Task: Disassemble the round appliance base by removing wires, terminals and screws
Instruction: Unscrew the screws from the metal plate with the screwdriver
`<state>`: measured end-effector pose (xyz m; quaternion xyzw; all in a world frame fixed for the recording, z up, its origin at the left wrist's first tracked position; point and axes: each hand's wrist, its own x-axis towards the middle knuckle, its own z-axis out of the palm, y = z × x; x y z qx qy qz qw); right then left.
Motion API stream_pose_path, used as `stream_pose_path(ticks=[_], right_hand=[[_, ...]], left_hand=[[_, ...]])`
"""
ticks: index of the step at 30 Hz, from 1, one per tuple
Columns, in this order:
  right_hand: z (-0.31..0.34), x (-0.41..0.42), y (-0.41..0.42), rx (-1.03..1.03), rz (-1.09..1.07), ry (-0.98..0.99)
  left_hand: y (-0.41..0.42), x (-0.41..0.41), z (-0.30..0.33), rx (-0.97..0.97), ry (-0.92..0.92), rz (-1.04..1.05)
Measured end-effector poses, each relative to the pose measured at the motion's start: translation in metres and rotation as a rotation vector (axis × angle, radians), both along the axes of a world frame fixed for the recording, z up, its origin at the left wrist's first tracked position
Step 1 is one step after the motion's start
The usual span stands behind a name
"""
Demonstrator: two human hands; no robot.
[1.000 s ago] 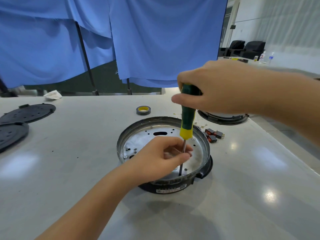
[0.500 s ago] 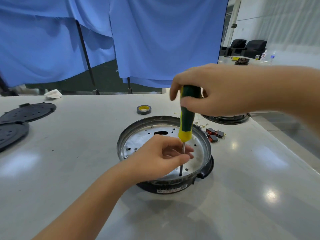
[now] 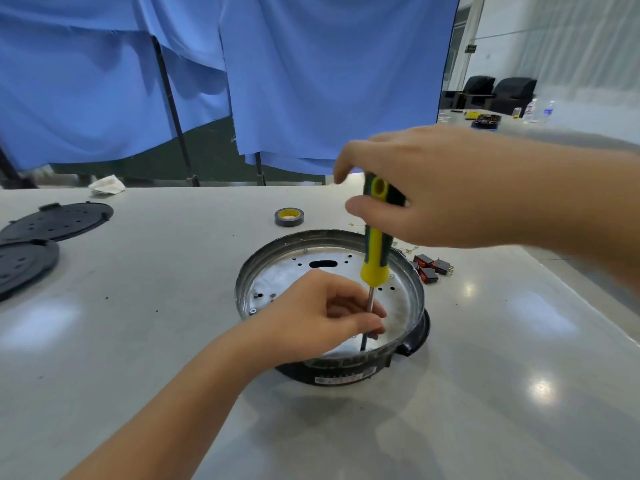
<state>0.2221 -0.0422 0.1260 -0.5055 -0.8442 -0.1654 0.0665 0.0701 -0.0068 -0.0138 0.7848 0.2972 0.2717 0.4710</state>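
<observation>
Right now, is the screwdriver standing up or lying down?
Standing up. The screwdriver points tip-down into the round base; the right hand holds its handle, the left hand pinches its shaft.

Round appliance base [image 3: 277, 271], opened, on the table [image 3: 138, 341]

Shallow grey metal pan with a silvery perforated floor, one oblong slot and small screws [image 3: 253, 310] near the rim; seated upright in a black plastic lower housing bearing a label strip on its near side.

The label [image 3: 341, 379] on the round base [image 3: 263, 271] is too blurred to read.
</observation>
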Motion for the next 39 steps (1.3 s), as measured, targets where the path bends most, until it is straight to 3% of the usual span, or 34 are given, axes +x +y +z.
stream_pose_path(ticks=[2, 5, 8, 11, 13, 17, 20, 24, 31, 34, 39], right_hand=[[0.009, 0.0, 0.0, -0.343, 0.098, 0.301], [0.011, 0.005, 0.004, -0.441, 0.113, 0.464], [-0.001, 0.007, 0.008, -0.238, -0.08, 0.342], [-0.009, 0.008, 0.009, 0.196, -0.242, -0.05], [-0.008, 0.007, 0.008, 0.212, -0.204, -0.073], [0.004, 0.01, 0.006, -0.297, 0.013, 0.32], [0.007, 0.01, 0.008, -0.481, 0.139, 0.481], [-0.004, 0.013, 0.019, -0.526, 0.164, 0.59], [-0.034, 0.023, 0.026, -0.363, 0.077, 0.795], [-0.05, 0.027, 0.024, -0.427, 0.004, 0.722], [-0.083, 0.016, 0.02, -0.675, -0.092, 0.25]], left_hand=[[0.002, 0.001, 0.001, 0.068, 0.017, 0.075], [0.003, 0.004, -0.003, 0.147, 0.025, 0.157], [0.002, 0.008, -0.006, 0.203, 0.046, 0.184], [0.004, 0.01, -0.006, 0.239, 0.076, 0.198], [0.004, 0.008, -0.005, 0.201, 0.075, 0.156], [0.003, 0.0, 0.0, 0.008, 0.024, -0.018], [0.004, -0.003, -0.001, -0.051, -0.046, 0.001], [0.006, 0.001, -0.006, -0.006, -0.077, 0.117], [0.008, -0.001, -0.004, -0.037, -0.238, 0.298], [0.01, -0.006, -0.001, -0.025, -0.286, 0.401], [0.011, -0.02, -0.003, 0.049, -0.195, 0.5]])
